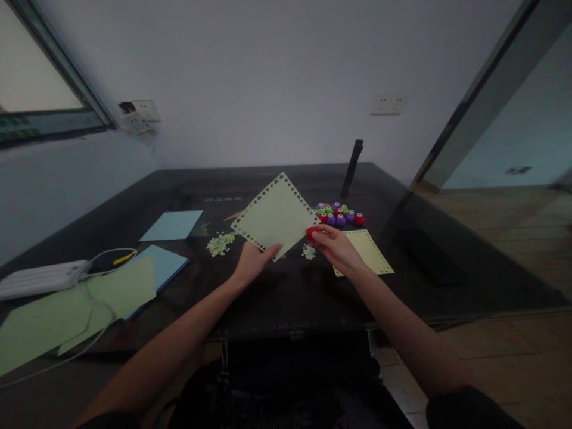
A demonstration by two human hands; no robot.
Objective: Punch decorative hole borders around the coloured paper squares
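My left hand (254,260) grips the lower corner of a pale green paper sheet (277,217), its thumb on top. Small shapes are punched along several edges of this sheet, which is raised off the table with one corner pointing away from me. At the sheet's right corner, my right hand (337,247) is closed on a red craft punch (312,234). Small punched paper pieces (308,251) lie below the punch, and a larger heap of paper bits (220,243) sits left of my left hand. Beside my right hand lies a yellowish sheet (369,253) with punched edges.
Several red, purple and green punches (340,219) stand grouped behind my right hand. Blue paper (172,225), green sheets (107,292) and a white power strip (42,279) with a cable lie left. A black upright object (352,168) and dark flat object (429,256) are right.
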